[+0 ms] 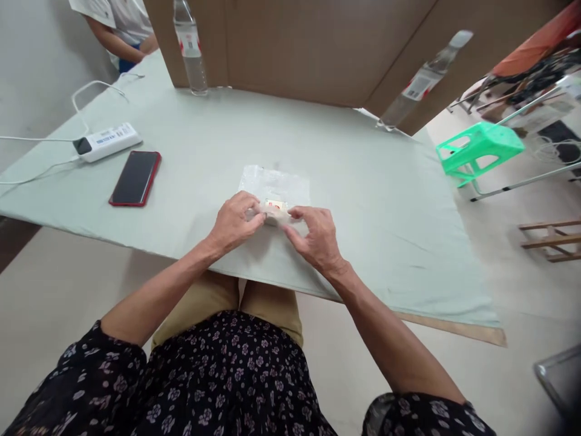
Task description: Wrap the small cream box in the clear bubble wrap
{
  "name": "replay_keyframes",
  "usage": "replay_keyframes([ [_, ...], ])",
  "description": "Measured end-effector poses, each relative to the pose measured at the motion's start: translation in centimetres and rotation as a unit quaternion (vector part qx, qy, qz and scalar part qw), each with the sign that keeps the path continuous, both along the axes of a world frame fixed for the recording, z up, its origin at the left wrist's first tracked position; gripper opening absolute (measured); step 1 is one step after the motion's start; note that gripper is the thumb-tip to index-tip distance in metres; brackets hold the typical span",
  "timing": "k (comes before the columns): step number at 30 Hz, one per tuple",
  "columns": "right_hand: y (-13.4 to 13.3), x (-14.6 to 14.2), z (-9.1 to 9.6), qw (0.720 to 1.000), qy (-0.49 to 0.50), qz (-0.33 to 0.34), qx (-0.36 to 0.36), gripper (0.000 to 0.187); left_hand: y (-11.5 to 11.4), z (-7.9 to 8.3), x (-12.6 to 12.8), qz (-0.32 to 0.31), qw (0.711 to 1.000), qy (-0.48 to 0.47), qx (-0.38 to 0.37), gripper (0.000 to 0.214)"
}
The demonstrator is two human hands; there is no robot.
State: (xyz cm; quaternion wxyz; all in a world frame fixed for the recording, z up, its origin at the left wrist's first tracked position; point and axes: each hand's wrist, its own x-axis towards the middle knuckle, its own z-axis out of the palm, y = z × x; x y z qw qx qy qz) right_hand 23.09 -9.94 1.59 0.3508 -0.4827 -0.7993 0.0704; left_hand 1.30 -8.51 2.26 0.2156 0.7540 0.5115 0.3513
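Note:
A clear plastic bag (275, 184) lies flat on the pale green table (372, 200) near its front edge. At the bag's near end sits a small light-coloured item with a red mark (275, 206). My left hand (235, 222) pinches the left side of that item through the plastic, fingers curled. My right hand (316, 238) pinches its right side, thumb and fingers pressed together. I cannot tell what the small item is.
A red-cased phone (135, 178) and a white power strip (106, 142) with cables lie at the left. Two water bottles (190, 47) (422, 82) stand by the brown panel at the back. A green stool (479, 147) stands at the right. Another person's arm (115, 42) shows far left.

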Motion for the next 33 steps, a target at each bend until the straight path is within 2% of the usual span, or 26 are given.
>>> replay_keyframes([
  [2,1.1,0.3,0.4,0.998,0.042,-0.002,-0.044,0.011,0.9,0.3,0.1,-0.022,1.0,-0.011,-0.017,0.01],
  [4,2.5,0.6,0.7,0.99,0.094,0.016,-0.106,0.012,1.6,0.5,0.3,-0.041,0.999,-0.019,-0.029,0.014],
  [9,5.2,0.2,-0.1,0.932,0.25,0.061,-0.253,0.02,2.7,0.3,1.2,-0.022,0.993,-0.07,-0.089,0.017],
  [11,5.5,-0.2,-0.9,0.909,0.3,0.06,-0.282,0.023,3.0,0.1,1.5,-0.013,0.991,-0.09,-0.1,0.014],
  [13,5.3,-0.5,-1.3,0.899,0.326,0.051,-0.287,0.026,3.1,-0.2,1.7,-0.015,0.988,-0.114,-0.099,0.011],
  [17,4.4,-0.5,-1.2,0.906,0.323,0.029,-0.273,0.027,3.0,-0.7,1.7,-0.019,0.983,-0.152,-0.103,0.011],
  [22,3.9,-0.3,-1.1,0.916,0.313,0.009,-0.253,0.02,3.0,-0.7,2.0,-0.007,0.982,-0.152,-0.113,0.011],
  [27,4.1,0.0,-1.6,0.926,0.275,0.01,-0.259,0.017,3.1,-0.5,2.1,-0.009,0.973,-0.168,-0.157,0.012],
  [29,4.0,0.3,-1.3,0.953,0.23,-0.003,-0.2,0.013,3.2,-0.4,2.0,-0.005,0.97,-0.172,-0.174,0.014],
  [31,3.7,0.4,-0.6,0.984,0.157,-0.04,-0.078,0.013,3.3,-0.3,2.0,-0.004,0.968,-0.173,-0.184,0.016],
  [33,3.3,0.3,0.0,0.994,0.074,-0.072,0.039,0.011,3.4,-0.3,2.1,-0.006,0.967,-0.17,-0.191,0.017],
])
